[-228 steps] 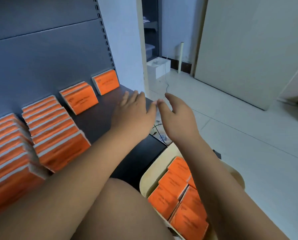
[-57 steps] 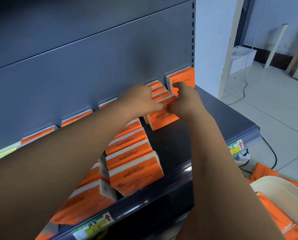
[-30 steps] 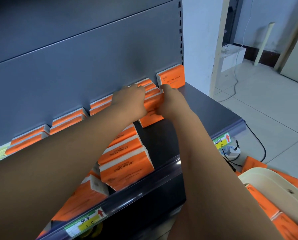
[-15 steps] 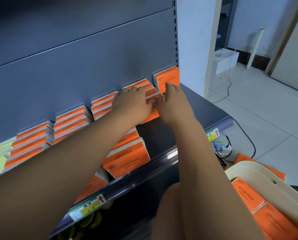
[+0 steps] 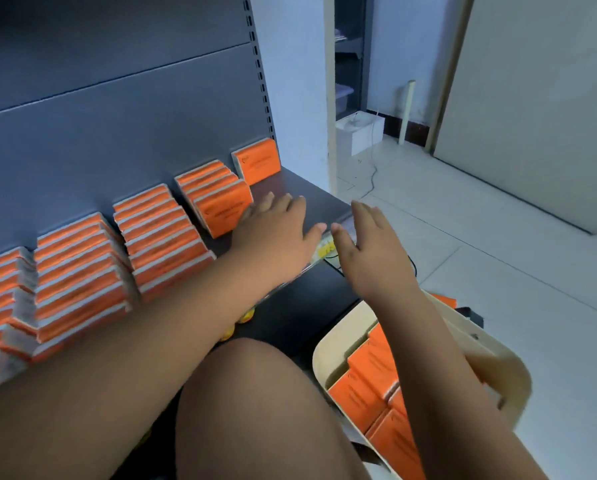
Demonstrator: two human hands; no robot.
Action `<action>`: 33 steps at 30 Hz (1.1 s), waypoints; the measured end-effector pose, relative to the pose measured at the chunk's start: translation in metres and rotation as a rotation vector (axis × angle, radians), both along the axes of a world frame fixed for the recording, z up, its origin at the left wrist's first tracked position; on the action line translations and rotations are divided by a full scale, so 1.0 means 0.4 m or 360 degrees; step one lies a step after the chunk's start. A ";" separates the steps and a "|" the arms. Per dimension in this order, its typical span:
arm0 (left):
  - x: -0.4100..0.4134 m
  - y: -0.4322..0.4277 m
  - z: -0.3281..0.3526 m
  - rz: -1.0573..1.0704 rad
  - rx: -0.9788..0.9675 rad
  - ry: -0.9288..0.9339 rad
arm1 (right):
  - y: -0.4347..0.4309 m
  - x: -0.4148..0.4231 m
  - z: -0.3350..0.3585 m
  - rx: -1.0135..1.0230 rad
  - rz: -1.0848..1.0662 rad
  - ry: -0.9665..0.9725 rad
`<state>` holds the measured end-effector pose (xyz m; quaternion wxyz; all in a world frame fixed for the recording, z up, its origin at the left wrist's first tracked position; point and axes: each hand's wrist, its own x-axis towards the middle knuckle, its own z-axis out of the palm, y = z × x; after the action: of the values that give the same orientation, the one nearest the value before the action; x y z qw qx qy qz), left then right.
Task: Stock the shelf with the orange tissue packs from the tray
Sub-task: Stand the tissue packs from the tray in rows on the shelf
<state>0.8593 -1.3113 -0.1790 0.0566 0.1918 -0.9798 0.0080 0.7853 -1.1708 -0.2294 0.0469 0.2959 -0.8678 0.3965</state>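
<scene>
left hand (image 5: 276, 237) flat | tissue packs (image 5: 222, 209) just beside fingers (image 5: 288, 206) | right hand (image 5: 371, 252) spread

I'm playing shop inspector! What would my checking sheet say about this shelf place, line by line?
Surface: dark grey shelf with a grey back panel.
Job's things: orange tissue packs stand in rows against the panel, with a single pack at the far right. Spare packs lie in the cream tray, lower right.
Clutter: a yellow price label on the shelf edge; nothing else seen.
Grippers: left hand is open above the shelf and right hand is open beside it. Both hold nothing.
Cables: a thin white cable on the floor.
Surroundings: white box, pale door.
</scene>
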 end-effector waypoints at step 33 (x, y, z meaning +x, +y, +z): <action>-0.086 0.344 -0.606 0.0176 0.1223 -0.0720 | 0.419 0.013 -0.538 0.0627 -0.0342 -0.1049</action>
<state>0.8251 -1.1739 -0.4216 -0.2350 0.2445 -0.8876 -0.3116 0.7907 -1.0030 -0.4448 -0.2504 0.0638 -0.9218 0.2891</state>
